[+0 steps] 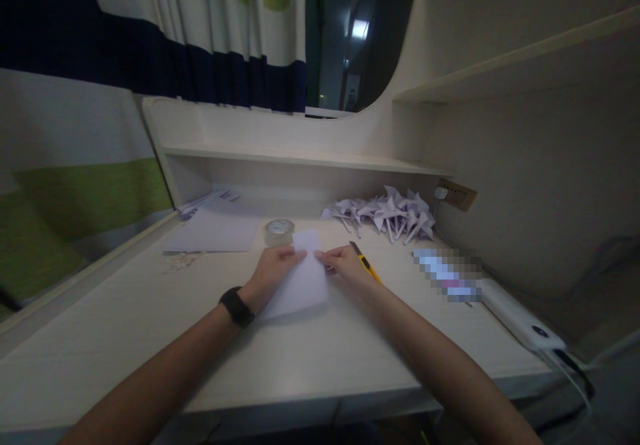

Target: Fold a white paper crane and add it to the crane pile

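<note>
A sheet of white paper [303, 285] is held up over the desk between my two hands. My left hand [273, 271] pinches its left edge, thumb on top, with a black watch on the wrist. On the opposite edge, my right hand [345, 263] grips the paper between thumb and fingers. Just beside the right hand lies a yellow utility knife [369, 266], partly covered by the forearm. A roll of clear tape [280, 233] sits behind the left hand. Several white paper pinwheels [393, 213] are heaped at the back right.
A stack of white paper [220, 225] lies at the back left, with thin scraps [181, 262] before it. To the right are a blurred-out phone-like object [447, 275] and a white power strip [520, 315] with cables. A low shelf [300, 158] overhangs the desk's back.
</note>
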The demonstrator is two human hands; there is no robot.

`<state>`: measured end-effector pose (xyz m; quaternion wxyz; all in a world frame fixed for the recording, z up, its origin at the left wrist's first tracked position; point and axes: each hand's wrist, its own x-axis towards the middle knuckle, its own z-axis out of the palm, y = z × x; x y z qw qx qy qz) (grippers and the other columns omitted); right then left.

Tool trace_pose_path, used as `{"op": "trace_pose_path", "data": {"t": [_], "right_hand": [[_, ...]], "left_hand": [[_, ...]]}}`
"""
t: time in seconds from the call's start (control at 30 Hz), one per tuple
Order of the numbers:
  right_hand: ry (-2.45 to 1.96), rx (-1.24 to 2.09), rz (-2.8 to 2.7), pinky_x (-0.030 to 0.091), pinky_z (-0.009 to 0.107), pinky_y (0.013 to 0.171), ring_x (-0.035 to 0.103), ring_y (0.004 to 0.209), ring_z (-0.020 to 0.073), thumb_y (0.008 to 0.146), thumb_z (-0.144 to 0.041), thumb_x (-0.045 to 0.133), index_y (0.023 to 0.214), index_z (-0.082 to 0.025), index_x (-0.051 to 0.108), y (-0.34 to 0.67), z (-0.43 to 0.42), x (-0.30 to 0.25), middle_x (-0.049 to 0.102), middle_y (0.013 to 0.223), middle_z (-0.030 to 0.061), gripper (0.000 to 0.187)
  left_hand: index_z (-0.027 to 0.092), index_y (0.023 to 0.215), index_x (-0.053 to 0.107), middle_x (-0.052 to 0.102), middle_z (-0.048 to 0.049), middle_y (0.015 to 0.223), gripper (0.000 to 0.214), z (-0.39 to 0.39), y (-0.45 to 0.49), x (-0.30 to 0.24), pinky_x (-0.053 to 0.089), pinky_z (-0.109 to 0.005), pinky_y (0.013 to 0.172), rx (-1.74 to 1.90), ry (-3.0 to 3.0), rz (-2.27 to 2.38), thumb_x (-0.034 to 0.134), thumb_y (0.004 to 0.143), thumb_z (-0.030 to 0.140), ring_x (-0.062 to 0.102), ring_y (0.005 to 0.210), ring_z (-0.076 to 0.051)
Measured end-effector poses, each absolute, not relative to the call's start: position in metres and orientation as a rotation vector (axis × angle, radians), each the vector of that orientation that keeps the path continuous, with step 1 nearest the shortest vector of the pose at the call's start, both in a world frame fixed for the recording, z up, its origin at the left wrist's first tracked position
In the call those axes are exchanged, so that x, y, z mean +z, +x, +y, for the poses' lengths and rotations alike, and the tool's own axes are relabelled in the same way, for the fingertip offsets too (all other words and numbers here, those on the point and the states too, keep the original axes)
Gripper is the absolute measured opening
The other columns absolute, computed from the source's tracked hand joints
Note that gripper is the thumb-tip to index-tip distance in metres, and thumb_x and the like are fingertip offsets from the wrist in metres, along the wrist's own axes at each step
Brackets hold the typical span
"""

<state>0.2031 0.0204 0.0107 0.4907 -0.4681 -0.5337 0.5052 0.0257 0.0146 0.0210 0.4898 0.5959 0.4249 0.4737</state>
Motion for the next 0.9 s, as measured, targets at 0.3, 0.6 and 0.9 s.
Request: {"op": "trace_pose_path", "data": {"t": [0.3,0.6,0.9], "right_hand": [[-1.136,1.258,-1.211,0.042,0.027,0.056,0.058,0.056,0.0152,0.055,-0.05,0.08,0.062,-0.01,0.07,0.204,0.021,0.013,0.068,0.062,0.0079,0.041],[-1.159,1.264,-1.239,0.039,0.026,0.052,0.055,0.051,0.0139,0.056,-0.051,0.08,0.057,-0.011,0.068,0.207,0.028,0.004,0.068,0.06,0.0064,0.041],[-1.204,1.348,-1.248,0.046,0.026,0.056,0.063,0.059,0.0166,0.063,-0.052,0.077,0.068,-0.01,0.071,0.213,0.033,0.0,0.071,0.07,0.0109,0.043]], "left_hand": [[0.01,0.077,0.069,0.069,-0.0086,0.071,0.03,0.017,0.023,0.017,0.042,-0.026,0.05,1.055,1.417,1.007,0.073,0.071,0.04,0.06,0.057,-0.017],[0.012,0.078,0.071,0.069,-0.0071,0.072,0.03,0.02,0.022,0.018,0.041,-0.026,0.052,1.089,1.506,1.084,0.07,0.073,0.041,0.059,0.06,-0.017],[0.012,0.074,0.071,0.068,-0.0054,0.067,0.03,0.027,0.017,0.012,0.038,-0.024,0.051,1.084,1.569,1.104,0.071,0.072,0.042,0.056,0.057,-0.016]]}}
